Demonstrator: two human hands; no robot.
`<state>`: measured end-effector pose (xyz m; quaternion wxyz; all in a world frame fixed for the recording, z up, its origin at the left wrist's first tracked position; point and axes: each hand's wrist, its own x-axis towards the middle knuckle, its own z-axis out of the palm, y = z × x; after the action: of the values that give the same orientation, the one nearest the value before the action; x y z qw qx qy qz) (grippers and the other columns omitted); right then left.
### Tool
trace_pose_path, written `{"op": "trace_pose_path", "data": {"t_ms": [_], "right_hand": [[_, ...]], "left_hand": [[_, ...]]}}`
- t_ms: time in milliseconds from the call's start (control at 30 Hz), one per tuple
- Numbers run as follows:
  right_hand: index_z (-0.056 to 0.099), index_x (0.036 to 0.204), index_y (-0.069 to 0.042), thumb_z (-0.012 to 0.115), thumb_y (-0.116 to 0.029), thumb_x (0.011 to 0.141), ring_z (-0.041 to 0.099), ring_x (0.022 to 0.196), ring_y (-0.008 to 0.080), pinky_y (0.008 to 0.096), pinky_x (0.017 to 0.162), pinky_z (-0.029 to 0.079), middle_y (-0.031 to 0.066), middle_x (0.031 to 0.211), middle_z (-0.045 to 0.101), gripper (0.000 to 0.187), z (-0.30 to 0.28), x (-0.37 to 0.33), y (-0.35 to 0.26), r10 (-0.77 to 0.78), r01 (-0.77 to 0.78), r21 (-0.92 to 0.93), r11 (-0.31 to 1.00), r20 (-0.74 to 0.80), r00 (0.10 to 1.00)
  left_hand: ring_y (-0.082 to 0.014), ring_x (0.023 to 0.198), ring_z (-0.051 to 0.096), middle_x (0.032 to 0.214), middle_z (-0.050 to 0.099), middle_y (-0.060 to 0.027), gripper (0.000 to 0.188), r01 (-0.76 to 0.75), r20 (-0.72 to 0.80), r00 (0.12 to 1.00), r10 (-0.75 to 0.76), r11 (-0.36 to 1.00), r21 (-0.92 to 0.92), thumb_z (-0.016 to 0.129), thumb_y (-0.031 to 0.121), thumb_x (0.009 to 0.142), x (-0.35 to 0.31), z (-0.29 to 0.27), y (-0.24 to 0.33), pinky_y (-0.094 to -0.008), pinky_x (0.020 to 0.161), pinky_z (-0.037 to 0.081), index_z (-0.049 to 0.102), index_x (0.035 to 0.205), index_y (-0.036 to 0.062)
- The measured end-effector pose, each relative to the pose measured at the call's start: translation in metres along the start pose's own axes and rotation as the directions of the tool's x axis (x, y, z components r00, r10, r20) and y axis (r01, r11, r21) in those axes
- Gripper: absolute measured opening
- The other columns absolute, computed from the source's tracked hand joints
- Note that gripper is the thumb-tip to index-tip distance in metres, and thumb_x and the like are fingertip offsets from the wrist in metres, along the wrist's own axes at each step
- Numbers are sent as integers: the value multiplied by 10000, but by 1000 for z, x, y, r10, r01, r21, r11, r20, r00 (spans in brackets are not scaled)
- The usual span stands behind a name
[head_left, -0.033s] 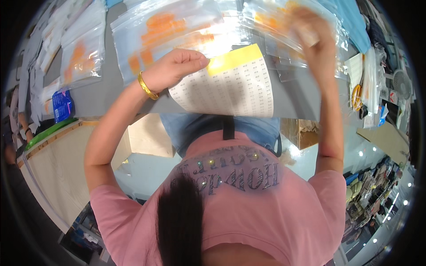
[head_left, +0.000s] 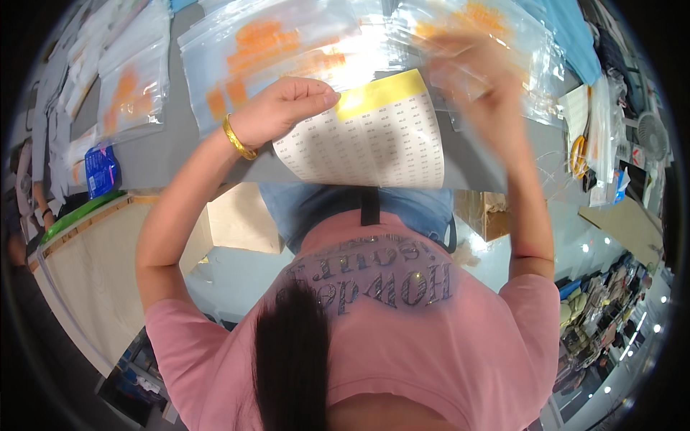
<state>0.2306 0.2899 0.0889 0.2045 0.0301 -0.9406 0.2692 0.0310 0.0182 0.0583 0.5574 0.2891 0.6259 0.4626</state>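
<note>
My left hand (head_left: 286, 108) pinches the upper left edge of a label sheet (head_left: 359, 151). The sheet is white with rows of small print, has a bare yellow strip along its top, and curves down over the table's near edge. To the right of it my right hand (head_left: 492, 108) hangs over clear plastic bags (head_left: 535, 75) printed in orange. Motion smears its fingers, so whether they hold a label is hidden. Another stack of clear bags with orange print (head_left: 262, 43) lies beyond my left hand, and one more such bag (head_left: 133, 97) is farther left.
A blue packet (head_left: 102, 171) sits at the table's left end. Orange-handled scissors (head_left: 577, 156) lie at the right, near a small fan (head_left: 652, 136). Below the table stand a cardboard box (head_left: 496, 217) and a pale wooden panel (head_left: 93, 266). Another person's arm (head_left: 39, 194) shows far left.
My right hand has swung left and slightly down, away from the right-hand bags and toward the label sheet. The left hand and the sheet have barely moved.
</note>
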Motion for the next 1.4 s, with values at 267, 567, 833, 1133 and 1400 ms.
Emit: {"op": "trace_pose_path", "data": {"t_ms": [267, 567, 833, 1133, 1400], "right_hand": [[582, 1332, 80, 805, -87, 918, 660, 869, 61, 228, 785, 526, 40, 984, 718, 498, 37, 0, -18, 610, -706, 631, 321, 433, 664], [692, 1264, -34, 786, -14, 907, 638, 827, 71, 217, 691, 511, 39, 1027, 706, 370, 48, -9, -52, 383, -348, 524, 778, 44, 923], [801, 1054, -92, 845, -101, 821, 637, 837, 228, 332, 698, 522, 42, 1024, 702, 238, 34, 7, -32, -108, 101, 128, 987, 48, 993], [733, 890, -52, 851, -69, 754, 623, 826, 234, 367, 686, 519, 34, 960, 704, 182, 52, -1, -51, -230, 229, -40, 973, -13, 973], [770, 948, -12, 791, -83, 894, 666, 938, 172, 315, 867, 531, 38, 1043, 730, 91, 26, 24, -59, 395, -374, 556, 742, 88, 914]], "left_hand": [[-15, 675, 384, 771, 495, 116, 352, -3, 123, 992, -16, 988, 155, 636, 379, 1060, -12, -6, 17, -227, 565, 326, 725, 989, 46], [-49, 832, 543, 876, 653, 45, 456, -11, 175, 984, -9, 993, 116, 715, 459, 988, 26, 8, 20, -242, 755, 447, 778, 1089, 20], [-35, 972, 615, 1059, 718, 36, 379, 134, 221, 971, -85, 966, -219, 693, 347, 1019, 20, 7, 15, -216, 887, 472, 750, 1222, 32], [-52, 854, 638, 974, 724, 5, 361, 312, 307, 928, -212, 892, -328, 723, 334, 989, 19, 5, 1, -242, 761, 513, 767, 1168, 24], [-243, 1017, 676, 1094, 725, -73, 236, -236, 8, 954, 299, 737, 634, 642, 209, 1007, 11, 0, -16, -334, 881, 547, 680, 878, 15]]}}
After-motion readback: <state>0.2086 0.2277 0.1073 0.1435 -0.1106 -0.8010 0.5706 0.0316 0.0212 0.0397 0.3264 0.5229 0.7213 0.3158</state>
